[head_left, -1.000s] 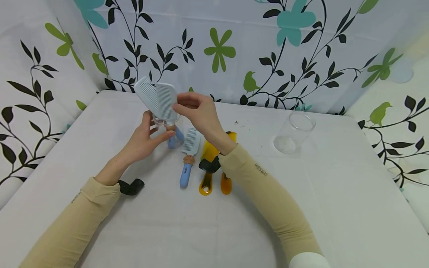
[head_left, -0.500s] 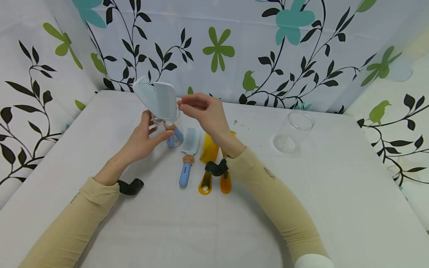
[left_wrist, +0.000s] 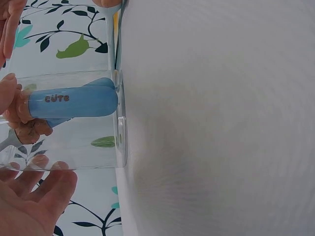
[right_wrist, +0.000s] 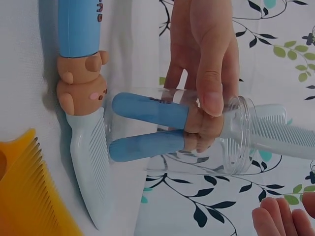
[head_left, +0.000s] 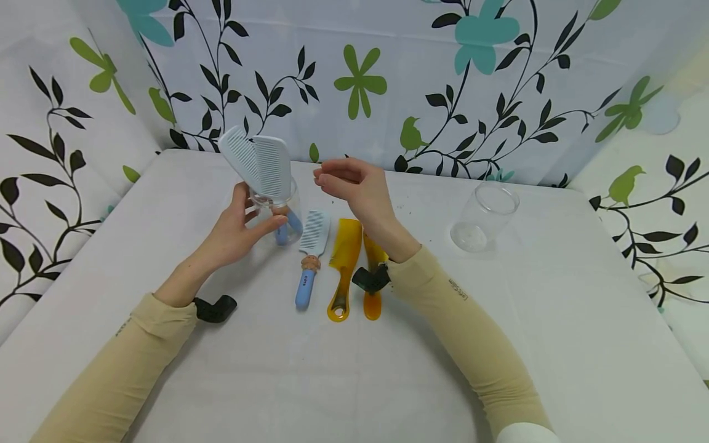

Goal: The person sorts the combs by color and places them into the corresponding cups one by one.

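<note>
The left hand has its thumb and fingers curled round the clear cup, gripping its walls from opposite sides; the right wrist view shows the thumb laid on the plastic just below the rim, and the left wrist view shows the other fingertips. The right hand is in the air beside the cup, apart from it, fingers close together and lightly bent. Inside the upright cup, between the left thumb and fingers, lean two pale blue combs, toothed heads above the rim. The head view has the thumb partly covering their handles, while the right wrist view shows both through the wall (the left wrist view even makes "CUTE" readable on one). Just beside the cup lies a third blue comb, then a yellow comb and, partly hidden by the right wrist's black mount, a second yellow comb. Only the head view shows another clear cup, well apart on the right.
</note>
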The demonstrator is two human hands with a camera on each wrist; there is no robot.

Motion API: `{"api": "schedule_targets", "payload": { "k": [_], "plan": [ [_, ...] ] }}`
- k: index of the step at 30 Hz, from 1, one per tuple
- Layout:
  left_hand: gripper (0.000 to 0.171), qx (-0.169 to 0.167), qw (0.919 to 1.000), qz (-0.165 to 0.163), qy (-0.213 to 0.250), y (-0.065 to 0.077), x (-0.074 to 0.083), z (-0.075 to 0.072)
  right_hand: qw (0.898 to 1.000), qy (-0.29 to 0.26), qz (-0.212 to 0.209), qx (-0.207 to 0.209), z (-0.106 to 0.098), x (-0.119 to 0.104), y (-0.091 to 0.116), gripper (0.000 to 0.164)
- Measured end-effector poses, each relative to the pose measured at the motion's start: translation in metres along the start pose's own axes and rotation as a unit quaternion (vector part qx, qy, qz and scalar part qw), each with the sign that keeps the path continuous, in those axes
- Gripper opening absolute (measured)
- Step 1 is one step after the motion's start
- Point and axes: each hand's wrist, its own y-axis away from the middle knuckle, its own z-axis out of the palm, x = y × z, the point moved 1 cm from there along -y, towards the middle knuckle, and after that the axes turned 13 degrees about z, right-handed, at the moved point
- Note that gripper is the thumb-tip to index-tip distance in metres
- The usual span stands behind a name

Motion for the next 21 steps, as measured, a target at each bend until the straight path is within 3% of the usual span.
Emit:
{"api": "schedule_targets", "payload": {
  "k": [15,21],
  "plan": [
    [0.082,-0.002,1.0000,0.005,0.002,-0.001,0.002,-0.001,0.999,-0.031,0.020,0.009,-0.015,0.004,0.002,0.027],
    [0.081,-0.002,1.0000,0.007,0.004,0.000,0.005,-0.001,0.999,-0.020,0.036,0.010,-0.020,0.007,0.003,0.026]
  ]
}}
